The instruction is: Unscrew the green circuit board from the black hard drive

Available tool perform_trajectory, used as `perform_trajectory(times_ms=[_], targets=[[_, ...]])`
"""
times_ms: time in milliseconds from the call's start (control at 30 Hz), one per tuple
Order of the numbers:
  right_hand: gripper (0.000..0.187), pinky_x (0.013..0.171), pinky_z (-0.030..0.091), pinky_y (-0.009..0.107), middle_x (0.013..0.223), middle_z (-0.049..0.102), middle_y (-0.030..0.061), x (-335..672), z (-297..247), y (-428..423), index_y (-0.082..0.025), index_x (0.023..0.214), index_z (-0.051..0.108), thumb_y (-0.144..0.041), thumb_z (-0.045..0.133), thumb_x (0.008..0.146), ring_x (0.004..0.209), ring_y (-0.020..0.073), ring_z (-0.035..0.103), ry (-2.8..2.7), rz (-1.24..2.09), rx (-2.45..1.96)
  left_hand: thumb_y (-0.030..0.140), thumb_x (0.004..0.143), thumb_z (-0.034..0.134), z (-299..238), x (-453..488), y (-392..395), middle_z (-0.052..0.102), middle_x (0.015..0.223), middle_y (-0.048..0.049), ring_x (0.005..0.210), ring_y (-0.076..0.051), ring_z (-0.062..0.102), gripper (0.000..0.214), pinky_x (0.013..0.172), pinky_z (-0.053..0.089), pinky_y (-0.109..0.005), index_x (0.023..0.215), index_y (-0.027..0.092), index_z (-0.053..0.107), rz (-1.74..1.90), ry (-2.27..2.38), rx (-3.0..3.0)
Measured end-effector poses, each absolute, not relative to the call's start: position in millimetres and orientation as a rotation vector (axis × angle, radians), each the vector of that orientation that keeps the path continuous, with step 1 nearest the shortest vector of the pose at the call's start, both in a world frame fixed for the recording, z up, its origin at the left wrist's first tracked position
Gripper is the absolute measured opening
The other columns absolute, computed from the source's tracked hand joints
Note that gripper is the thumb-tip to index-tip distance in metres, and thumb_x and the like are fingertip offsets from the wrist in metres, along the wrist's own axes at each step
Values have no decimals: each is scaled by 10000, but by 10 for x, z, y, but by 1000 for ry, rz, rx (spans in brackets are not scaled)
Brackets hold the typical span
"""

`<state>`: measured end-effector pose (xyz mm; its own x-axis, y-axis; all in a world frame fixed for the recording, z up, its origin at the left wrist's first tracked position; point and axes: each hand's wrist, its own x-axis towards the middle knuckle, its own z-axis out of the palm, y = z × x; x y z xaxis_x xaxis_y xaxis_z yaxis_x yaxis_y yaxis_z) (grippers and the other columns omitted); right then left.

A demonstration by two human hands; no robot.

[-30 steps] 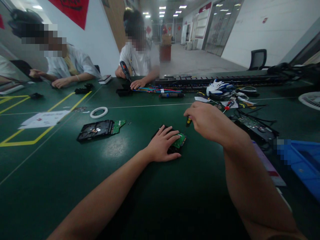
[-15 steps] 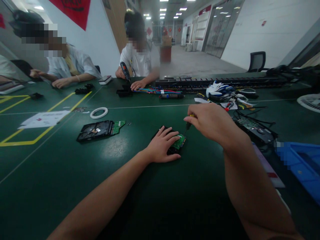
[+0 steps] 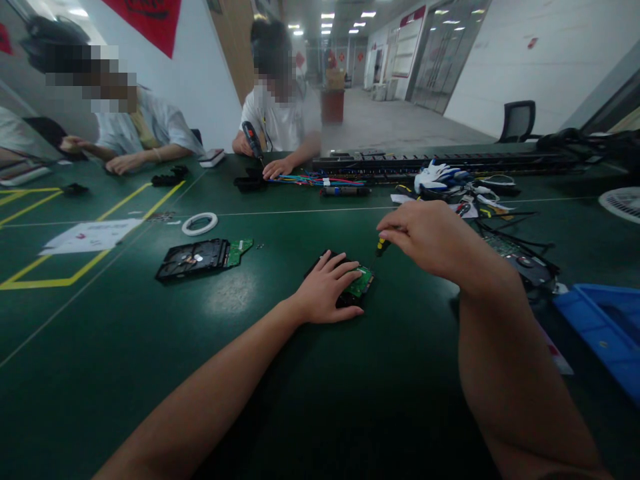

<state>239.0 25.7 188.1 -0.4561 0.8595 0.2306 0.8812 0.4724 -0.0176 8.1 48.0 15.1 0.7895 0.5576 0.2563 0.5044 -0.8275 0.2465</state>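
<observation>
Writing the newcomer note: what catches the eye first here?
Probably the bare left hand, spread over a black device with a green circuit board at mid-table, and the bare right hand gripping a yellow-and-black tool to its right. Then the bright blue plastic bin at the right edge, and yellow lines on the dark green table at left.

Left hand (image 3: 327, 293): palm down, fingers fanned and nearly straight, thumb stretched apart
Left forearm (image 3: 215, 387): bare, slanting up from the lower left
Right hand (image 3: 423, 237): back upward, fingers curled toward the thumb in a grip
Right wrist (image 3: 483, 273): bent leftward
Right forearm (image 3: 505, 353): bare, rising steeply from the lower right
</observation>
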Motion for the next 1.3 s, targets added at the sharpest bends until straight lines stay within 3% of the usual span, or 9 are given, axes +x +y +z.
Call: perform_trajectory(times_ms=[467,700,933,1300], targets=[[324,787,479,336,1023,808,74,2364,1883,234,-207,1092,780,-92,542,903,921,242,734,-2479,-120,-1574,787,878,613,165,82,479,481,1632,-107,1574,-420,308,881,1314,105,-677,1562,246,485,482,838,2797],[162,756,447,336,995,793,88,2355,1902,204,-196,1037,773,-215,645,940,908,247,714,-2470,-142,-1625,791,891,589,167,82,481,477,1636,-107,1574,-418,307,877,1316,99,-674,1559,232,487,477,834,2811],[162,708,421,340,934,786,79,2332,1905,192,-212,999,779,-315,659,968,850,246,700,-2434,-171,-1703,791,878,610,170,88,480,476,1636,-107,1576,-424,302,881,1311,106,-683,1562,251,484,472,842,2794],[251,804,471,348,1036,803,89,2365,1879,230,-185,1086,788,-129,605,923,947,260,728,-2498,-148,-1573,793,886,596,164,85,476,475,1637,-109,1578,-421,299,880,1317,102,-674,1559,236,491,482,843,2802]])
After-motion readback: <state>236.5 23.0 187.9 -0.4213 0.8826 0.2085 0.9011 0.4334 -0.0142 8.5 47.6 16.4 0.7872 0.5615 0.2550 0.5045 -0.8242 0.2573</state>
